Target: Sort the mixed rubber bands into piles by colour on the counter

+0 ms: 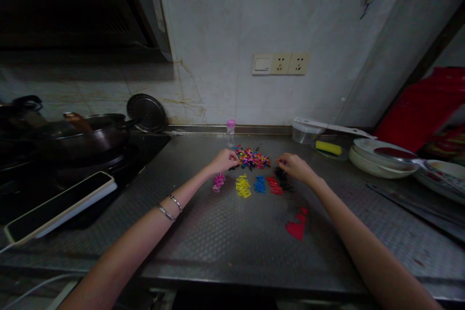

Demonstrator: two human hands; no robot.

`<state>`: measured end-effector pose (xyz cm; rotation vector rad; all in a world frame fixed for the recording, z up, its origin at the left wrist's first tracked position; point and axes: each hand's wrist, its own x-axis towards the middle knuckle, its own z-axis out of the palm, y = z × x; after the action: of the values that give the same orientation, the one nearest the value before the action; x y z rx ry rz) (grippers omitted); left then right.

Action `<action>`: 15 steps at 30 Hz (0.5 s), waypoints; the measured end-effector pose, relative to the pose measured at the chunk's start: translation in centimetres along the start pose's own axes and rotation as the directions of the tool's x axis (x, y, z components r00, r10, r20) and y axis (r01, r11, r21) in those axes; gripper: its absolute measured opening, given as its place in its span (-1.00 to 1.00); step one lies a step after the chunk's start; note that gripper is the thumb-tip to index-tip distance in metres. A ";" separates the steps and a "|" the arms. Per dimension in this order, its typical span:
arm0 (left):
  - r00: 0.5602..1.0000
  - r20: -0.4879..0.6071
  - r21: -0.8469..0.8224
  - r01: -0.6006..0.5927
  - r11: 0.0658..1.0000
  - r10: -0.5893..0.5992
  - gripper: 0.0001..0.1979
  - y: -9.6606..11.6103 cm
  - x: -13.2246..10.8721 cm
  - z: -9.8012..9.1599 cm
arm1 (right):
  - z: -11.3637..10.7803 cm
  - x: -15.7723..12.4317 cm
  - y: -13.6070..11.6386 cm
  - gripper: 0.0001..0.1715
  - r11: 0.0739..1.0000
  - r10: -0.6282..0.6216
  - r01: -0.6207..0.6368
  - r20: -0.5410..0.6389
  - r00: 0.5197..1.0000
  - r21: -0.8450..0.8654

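A heap of mixed-colour hair ties (252,158) lies on the metal counter. In front of it is a row of sorted groups: pink hair ties (218,182), yellow hair ties (243,186), blue hair ties (259,184), red hair ties (274,185) and black hair ties (286,187). My left hand (224,160) is at the heap's left edge, thumb and fingers pinched together; whatever they hold is too small to name. Right of the heap, my right hand (293,165) hovers over the black group with its fingertips closed, their contents hidden.
A small pink-capped bottle (231,128) stands behind the heap. Torn red scraps (297,225) lie nearer the front. At left are a phone (61,203) and a pan (90,131) on the stove; at right, a plastic tub (305,133), a yellow sponge (328,147) and stacked bowls (378,167).
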<state>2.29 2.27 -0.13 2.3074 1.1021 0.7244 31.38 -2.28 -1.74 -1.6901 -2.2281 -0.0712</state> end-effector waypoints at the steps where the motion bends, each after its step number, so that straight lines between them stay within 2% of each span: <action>1: 1.000 0.013 0.013 -0.025 1.000 0.024 -0.80 0.8 0.4 0.5 | 0.0 0.0 0.0 -0.72 1.000 -0.006 0.006 0.000 1.000 -0.006; 6: 0.981 0.124 0.077 -0.158 0.984 0.148 -0.81 4.3 2.2 3.5 | -0.4 -0.3 -0.2 -0.71 1.000 -0.005 0.005 -0.002 1.000 -0.028; 10: 0.980 0.154 0.164 -0.149 0.975 0.124 -0.83 6.2 2.9 5.5 | -0.5 -0.3 -0.2 -0.71 0.999 0.029 -0.029 -0.013 1.000 -0.022; 15: 0.977 0.195 0.174 -0.124 0.977 0.089 -0.83 7.0 3.1 6.6 | -0.4 -0.2 0.2 -0.72 0.998 0.044 -0.044 -0.006 0.999 -0.036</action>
<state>12.05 -0.40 0.02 2.5488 1.0028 0.4482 31.68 -2.52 -1.42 -1.7549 -2.1980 -0.1058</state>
